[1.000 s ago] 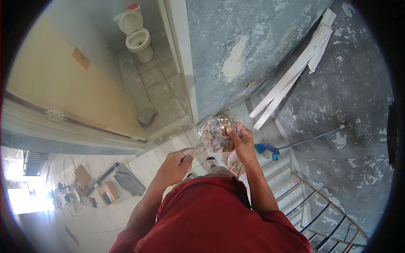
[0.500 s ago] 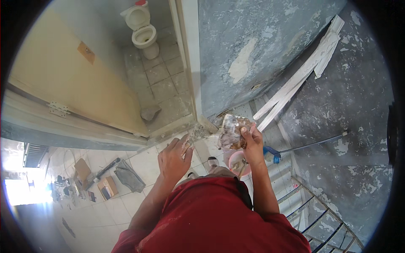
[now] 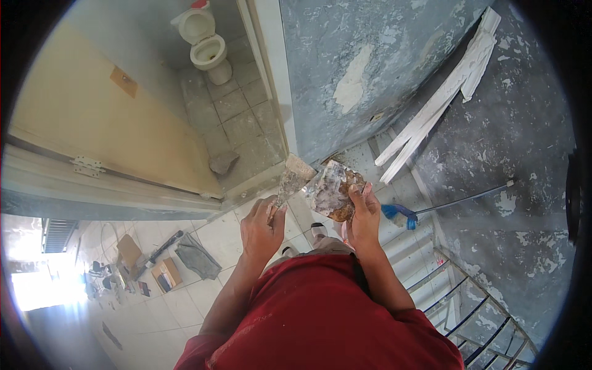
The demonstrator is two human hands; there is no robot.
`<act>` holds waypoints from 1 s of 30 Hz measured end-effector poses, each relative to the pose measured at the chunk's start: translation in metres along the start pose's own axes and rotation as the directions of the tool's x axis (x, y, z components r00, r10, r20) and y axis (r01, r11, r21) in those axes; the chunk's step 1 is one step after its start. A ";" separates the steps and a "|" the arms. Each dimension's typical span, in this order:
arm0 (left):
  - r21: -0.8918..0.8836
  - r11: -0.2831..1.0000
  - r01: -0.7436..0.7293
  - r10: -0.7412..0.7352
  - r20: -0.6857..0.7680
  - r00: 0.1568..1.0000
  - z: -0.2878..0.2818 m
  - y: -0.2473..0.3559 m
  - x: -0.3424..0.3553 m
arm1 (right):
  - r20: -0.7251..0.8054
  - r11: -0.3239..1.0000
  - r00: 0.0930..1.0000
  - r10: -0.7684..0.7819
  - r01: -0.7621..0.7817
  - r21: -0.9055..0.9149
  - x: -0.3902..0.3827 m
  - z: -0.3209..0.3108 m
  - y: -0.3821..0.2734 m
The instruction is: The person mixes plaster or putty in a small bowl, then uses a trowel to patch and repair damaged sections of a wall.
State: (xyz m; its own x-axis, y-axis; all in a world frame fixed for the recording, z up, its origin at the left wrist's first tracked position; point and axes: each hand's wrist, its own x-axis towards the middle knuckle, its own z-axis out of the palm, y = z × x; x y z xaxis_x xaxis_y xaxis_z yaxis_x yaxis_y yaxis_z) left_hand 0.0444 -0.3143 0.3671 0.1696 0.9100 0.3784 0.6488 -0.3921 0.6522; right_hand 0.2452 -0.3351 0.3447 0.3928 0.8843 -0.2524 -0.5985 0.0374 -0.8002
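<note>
My left hand (image 3: 261, 229) is closed round the handle of a putty knife (image 3: 288, 185) whose blade is smeared with pale, crusty material. In my right hand (image 3: 365, 217) is a flat, roughly square plate (image 3: 330, 192), caked with white and brown residue; its exact kind is unclear. The thumb lies on top of the plate and the fingers are partly hidden beneath. The knife's blade is close to the plate's left edge; I cannot tell whether they touch. A pink bucket (image 3: 347, 233) shows only in part behind my right hand.
A doorway with a yellowish door (image 3: 92, 123) opens onto a toilet (image 3: 209, 52). White strips (image 3: 441, 102) lean at the right, near a blue broom (image 3: 394, 213). A metal ladder (image 3: 487, 302) stands lower right. Tools and a cardboard box (image 3: 165, 274) lie on the tiles.
My left hand has moved up and right, bringing the putty knife nearer the plate. The plate has shifted slightly and now covers less of the floor by the broom; the bucket is more hidden.
</note>
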 end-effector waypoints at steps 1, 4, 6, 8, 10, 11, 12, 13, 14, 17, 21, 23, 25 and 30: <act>-0.014 1.000 -0.009 0.009 -0.007 1.000 0.001 0.000 -0.001 | -0.006 1.000 1.000 0.010 -0.010 0.000 0.000 0.001 0.000; -0.076 0.993 0.087 -0.083 0.049 0.995 0.000 0.008 -0.004 | -0.004 0.999 1.000 0.000 0.000 -0.041 0.004 -0.004 0.005; -0.062 0.996 0.061 -0.057 0.066 0.996 0.002 0.009 -0.007 | -0.008 0.998 1.000 -0.016 0.015 -0.060 0.008 -0.010 0.012; -0.049 0.998 0.034 -0.030 0.084 0.996 0.003 0.013 -0.010 | -0.012 0.996 0.999 -0.031 0.030 -0.079 0.010 -0.013 0.018; 0.006 1.000 -0.017 0.015 0.201 0.980 0.005 0.019 -0.016 | 0.003 0.983 1.000 -0.020 0.021 -0.182 0.010 -0.011 0.019; 0.016 0.998 -0.054 0.050 0.197 0.979 0.008 0.021 -0.019 | 0.000 0.983 1.000 -0.023 0.023 -0.180 0.009 -0.010 0.018; 0.017 0.998 -0.059 0.055 0.198 0.979 0.010 0.021 -0.022 | 0.048 0.983 0.999 -0.027 0.035 -0.178 0.005 0.000 0.012; 0.031 0.999 -0.045 0.038 0.208 0.977 0.012 0.022 -0.024 | 0.096 0.983 0.995 -0.032 0.048 -0.174 0.003 0.005 0.007; 0.044 0.999 -0.032 0.022 0.216 0.976 0.013 0.021 -0.026 | 0.095 0.984 0.995 -0.037 0.053 -0.170 0.002 0.005 0.006; 0.020 0.999 0.042 -0.044 0.082 0.996 0.018 0.008 -0.025 | 0.056 0.993 0.998 -0.022 0.028 -0.112 0.004 0.006 0.000; 0.036 0.996 0.087 -0.085 -0.040 0.996 0.009 -0.004 -0.018 | 0.024 0.997 1.000 -0.002 0.000 0.080 0.009 0.009 -0.016; -0.034 0.980 0.195 -0.194 0.031 0.981 -0.004 0.009 -0.016 | 0.009 0.988 0.999 0.039 -0.040 0.149 0.015 0.005 -0.019; -0.109 0.945 0.308 -0.292 0.138 0.946 -0.014 0.017 -0.016 | -0.054 0.987 0.998 -0.028 0.037 0.159 0.024 0.000 -0.020; -0.219 0.931 0.291 -0.263 0.146 0.954 -0.023 0.041 -0.020 | -0.033 0.967 0.994 -0.104 0.109 0.231 0.024 0.010 -0.035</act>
State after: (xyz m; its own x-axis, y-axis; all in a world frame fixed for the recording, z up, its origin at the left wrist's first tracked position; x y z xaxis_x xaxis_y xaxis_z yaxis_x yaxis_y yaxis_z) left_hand 0.0505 -0.3520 0.4019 0.0990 0.9907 0.0932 0.4909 -0.1301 0.8614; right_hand 0.2684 -0.3101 0.3718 0.4757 0.8598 -0.1859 -0.6973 0.2397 -0.6755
